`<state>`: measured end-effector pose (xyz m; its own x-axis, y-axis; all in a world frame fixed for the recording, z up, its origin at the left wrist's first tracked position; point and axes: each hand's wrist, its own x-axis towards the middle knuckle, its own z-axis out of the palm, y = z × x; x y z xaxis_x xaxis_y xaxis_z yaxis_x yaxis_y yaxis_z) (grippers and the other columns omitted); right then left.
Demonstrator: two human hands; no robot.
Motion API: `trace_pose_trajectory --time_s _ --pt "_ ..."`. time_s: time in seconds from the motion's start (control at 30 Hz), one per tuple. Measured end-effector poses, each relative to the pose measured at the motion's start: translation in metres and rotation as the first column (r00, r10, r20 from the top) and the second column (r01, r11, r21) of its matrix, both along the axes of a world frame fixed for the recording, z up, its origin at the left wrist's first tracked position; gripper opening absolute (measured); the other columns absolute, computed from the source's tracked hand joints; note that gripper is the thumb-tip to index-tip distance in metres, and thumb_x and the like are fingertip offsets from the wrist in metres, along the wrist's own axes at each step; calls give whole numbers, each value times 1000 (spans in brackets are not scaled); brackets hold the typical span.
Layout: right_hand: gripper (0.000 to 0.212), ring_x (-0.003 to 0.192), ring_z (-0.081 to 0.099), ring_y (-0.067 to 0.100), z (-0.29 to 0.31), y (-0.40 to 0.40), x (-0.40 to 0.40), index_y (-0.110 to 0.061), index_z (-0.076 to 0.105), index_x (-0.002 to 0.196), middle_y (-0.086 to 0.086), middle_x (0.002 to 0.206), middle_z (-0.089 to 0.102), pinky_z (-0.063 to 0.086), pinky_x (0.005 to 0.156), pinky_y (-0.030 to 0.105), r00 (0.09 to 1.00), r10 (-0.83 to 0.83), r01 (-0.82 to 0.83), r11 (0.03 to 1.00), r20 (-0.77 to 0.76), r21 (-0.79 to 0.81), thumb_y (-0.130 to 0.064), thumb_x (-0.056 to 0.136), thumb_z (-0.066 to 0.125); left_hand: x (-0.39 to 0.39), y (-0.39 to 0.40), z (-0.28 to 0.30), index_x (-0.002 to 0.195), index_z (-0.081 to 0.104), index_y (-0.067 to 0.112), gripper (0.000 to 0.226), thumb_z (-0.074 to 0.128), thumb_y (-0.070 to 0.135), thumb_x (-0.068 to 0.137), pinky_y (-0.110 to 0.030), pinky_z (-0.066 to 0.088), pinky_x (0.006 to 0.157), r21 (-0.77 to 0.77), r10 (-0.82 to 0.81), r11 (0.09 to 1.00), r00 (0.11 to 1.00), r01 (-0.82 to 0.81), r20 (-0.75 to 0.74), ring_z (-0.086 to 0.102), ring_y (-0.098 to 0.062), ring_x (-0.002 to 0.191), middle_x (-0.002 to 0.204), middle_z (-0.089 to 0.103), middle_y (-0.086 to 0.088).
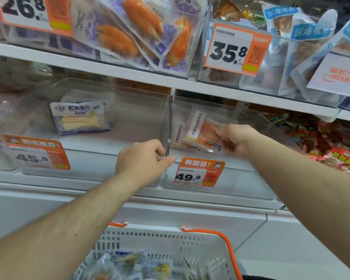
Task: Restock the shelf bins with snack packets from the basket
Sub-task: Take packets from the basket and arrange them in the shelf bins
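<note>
right hand (235, 139) pinches a light, floppy, slick orange snack packet (203, 132) inside the clear shelf bin (230, 178); left hand (143, 158) grips the bin's corner edge; best held by its sealed rim

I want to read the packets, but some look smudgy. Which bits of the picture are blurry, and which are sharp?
In the head view, the right hand and the salmon packet it holds are smeared by motion; the far-left bins and top-right blue packets are soft too. The 49.8 price tag and the left hand look sharper. The shelf edges bow from the wide lens, and the clear bin walls give pale glare.
</note>
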<state>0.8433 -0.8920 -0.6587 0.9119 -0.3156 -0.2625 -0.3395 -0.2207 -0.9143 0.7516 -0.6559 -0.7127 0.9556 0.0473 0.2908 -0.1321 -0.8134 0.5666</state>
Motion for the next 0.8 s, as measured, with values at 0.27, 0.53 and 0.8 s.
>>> trace_pose_trajectory --time_s 0.27,0.53,0.8 --pt "7 88 66 24 -41 24 46 -9 63 86 14 106 70 53 74 35 992 125 -125 967 -16 -223 -8 91 68 1 -2 -2 69 55 26 37 67 59 82 -27 33 64 -15 62 998 998 -61 22 56 -6 75 64 60 18" --pt "3 100 69 26 -55 25 56 -6 63 93 15 111 70 57 92 37 993 117 -119 980 -25 -161 -5 92 65 0 -2 -2 67 53 27 38 67 59 81 -27 33 67 -18 67 998 998 -67 14 58 -8 78 66 60 17" --pt "6 99 69 28 -52 23 46 -7 64 91 15 105 71 58 88 37 994 108 -111 977 -22 -180 -3 89 68 -1 -3 -1 71 56 26 37 67 60 81 -27 36 68 -29 70 997 998 -70 8 60 -8 78 67 63 16"
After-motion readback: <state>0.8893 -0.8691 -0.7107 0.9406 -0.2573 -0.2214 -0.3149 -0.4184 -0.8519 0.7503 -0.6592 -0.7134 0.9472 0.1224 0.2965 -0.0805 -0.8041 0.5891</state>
